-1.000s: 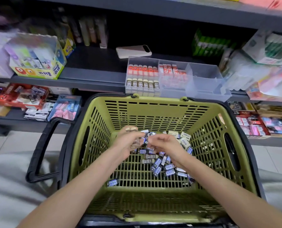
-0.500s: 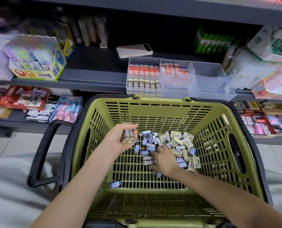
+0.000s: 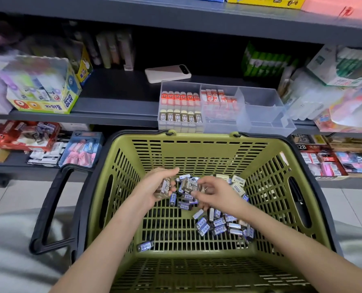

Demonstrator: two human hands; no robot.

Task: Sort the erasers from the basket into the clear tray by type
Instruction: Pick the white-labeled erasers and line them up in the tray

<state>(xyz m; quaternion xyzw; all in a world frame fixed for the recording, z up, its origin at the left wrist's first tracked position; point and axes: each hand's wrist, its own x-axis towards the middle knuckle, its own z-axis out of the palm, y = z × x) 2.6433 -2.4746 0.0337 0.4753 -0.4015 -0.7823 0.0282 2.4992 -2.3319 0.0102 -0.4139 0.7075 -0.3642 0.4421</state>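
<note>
Gripping w/ both: my L hand [image 3: 156, 185] curls round a few brown 2B erasers [image 3: 164, 188], R hand [image 3: 215, 194] pinches a single 2B eraser [image 3: 189, 186], inside green basket [image 3: 197, 138]. Clear tray [image 3: 262, 112] on shelf [image 3: 116, 115] behind; blue erasers [image 3: 216, 226] loose on basket floor.

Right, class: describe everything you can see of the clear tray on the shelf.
The clear tray is see-through plastic, rectangular, split by dividers into compartments. It sits flat at the front edge of the dark shelf, just behind the basket. Its left compartment holds orange-topped erasers above brown 2B ones, the middle red-and-white ones; the right looks empty.
</note>
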